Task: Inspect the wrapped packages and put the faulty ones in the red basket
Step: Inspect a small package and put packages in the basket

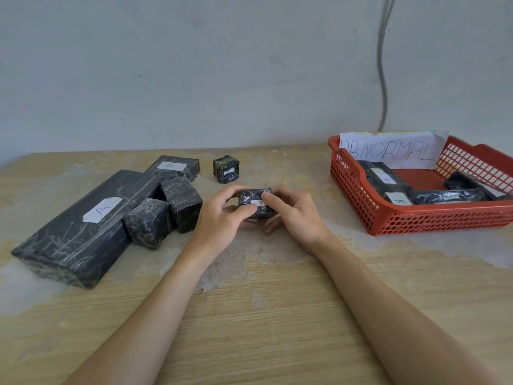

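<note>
Wrapped packages (150, 220) lie piled at the left of the desk (277, 315), some leaning on a long one labelled A (69, 237). At centre, the left hand (224, 215) and right hand (294, 215) both pinch a small black package (256, 202), with its A label up and its long axis running from hand to hand. The red basket (416, 220) stands well off to the right. It is nearer the right hand, so I judge that hand better placed to carry the package there.

Worn wooden table (277, 315); grey wall (222, 65); hanging cable (384, 79)
</note>
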{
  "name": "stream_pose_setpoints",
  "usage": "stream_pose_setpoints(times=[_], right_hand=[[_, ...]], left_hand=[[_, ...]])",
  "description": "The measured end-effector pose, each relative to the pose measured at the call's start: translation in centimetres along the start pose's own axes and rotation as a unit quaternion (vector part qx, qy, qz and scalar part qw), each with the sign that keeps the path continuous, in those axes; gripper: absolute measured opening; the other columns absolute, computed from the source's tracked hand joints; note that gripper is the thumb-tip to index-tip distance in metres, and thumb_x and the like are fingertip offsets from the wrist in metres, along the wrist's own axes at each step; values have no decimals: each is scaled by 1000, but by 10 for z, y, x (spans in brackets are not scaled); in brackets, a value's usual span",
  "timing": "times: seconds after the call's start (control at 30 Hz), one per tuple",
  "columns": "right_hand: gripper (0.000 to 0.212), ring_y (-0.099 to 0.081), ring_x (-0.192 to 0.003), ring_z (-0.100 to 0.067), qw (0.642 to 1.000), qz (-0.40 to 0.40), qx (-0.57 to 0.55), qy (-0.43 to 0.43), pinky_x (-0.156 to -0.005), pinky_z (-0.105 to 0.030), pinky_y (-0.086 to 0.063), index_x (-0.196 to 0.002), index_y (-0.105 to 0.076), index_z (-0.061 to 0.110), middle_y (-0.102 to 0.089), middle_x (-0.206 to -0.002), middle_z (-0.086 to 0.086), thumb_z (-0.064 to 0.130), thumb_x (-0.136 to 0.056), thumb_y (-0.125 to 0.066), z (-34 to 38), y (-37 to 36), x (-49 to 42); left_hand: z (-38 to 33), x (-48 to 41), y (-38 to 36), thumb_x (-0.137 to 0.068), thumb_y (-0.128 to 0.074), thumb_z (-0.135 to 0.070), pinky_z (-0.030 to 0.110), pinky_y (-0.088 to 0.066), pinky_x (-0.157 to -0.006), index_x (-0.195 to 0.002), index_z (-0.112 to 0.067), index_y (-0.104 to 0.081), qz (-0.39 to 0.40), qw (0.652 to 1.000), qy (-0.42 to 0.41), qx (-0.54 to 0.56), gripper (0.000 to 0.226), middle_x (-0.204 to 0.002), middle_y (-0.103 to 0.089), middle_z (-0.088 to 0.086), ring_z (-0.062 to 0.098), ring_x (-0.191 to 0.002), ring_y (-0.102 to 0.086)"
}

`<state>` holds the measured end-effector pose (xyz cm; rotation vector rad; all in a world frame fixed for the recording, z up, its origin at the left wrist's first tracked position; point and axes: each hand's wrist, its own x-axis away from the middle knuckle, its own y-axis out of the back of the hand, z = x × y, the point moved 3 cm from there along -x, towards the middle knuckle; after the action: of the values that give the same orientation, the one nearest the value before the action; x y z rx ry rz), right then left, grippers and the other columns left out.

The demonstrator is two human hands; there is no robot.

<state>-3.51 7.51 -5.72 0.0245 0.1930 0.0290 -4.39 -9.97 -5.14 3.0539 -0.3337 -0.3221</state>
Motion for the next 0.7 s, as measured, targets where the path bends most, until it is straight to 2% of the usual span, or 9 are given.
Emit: stream_pose_setpoints(times=[0.1, 0.23, 0.3, 0.47, 0.57, 0.7], right_hand=[[15, -71, -66, -31, 1000, 5, 0, 5, -52, -35, -60, -107, -74, 6, -74, -87, -11, 17, -108, -63, 0, -1, 0], [13, -70, -67, -30, 1000, 30, 8, -2, -57, -37, -61, -113, -74, 9, -76, -100, -19, 12, -104, -66, 1, -2, 1], [9, -71, -67, -32, 999, 32, 7, -9, -55, -36, -60, -108, -73, 6, -74, -98, -25, 6, -102, -65, 1, -1, 0], [13, -72, -68, -35, 998, 47, -16, -26, -57, -37, -61, -100, -69, 8, -73, -88, -22, 15, -107, -60, 3, 0, 1], [18, -72, -63, -33, 999, 38, -14, -30, -54, -35, -60, -96, -68, 8, -72, -84, -22, 15, -109, -58, 3, -1, 0], [23, -69, -59, -36, 999, 5, -20, -34, -50, -35, -59, -101, -70, 3, -71, -79, -18, 20, -110, -57, 1, 0, -1]], left_hand=[[0, 0, 0, -101, -70, -18, 57, -65, -87, -111, -24, -81, -22, 999, 9, 22, 15, -107, -81, 5, 26, -101, -79], [4, -1, 2, -102, -69, -21, 51, -67, -83, -115, -22, -81, -61, 998, 23, 15, 17, -108, -81, 3, 23, -99, -79], [5, -1, 2, -100, -72, -29, 51, -66, -84, -119, -19, -80, -54, 998, 35, 13, 23, -113, -80, 6, 25, -99, -79], [1, 1, 0, -103, -67, -15, 52, -67, -80, -108, -12, -80, -45, 998, 33, 32, 15, -103, -80, 13, 29, -94, -79], [2, 1, 1, -102, -70, -18, 50, -67, -79, -110, -12, -80, -42, 999, 27, 17, 14, -103, -80, 13, 29, -95, -79], [0, 2, 0, -92, -81, -34, 49, -67, -81, -133, -18, -71, 34, 998, 30, 36, 45, -114, -79, 3, 26, -104, -78]])
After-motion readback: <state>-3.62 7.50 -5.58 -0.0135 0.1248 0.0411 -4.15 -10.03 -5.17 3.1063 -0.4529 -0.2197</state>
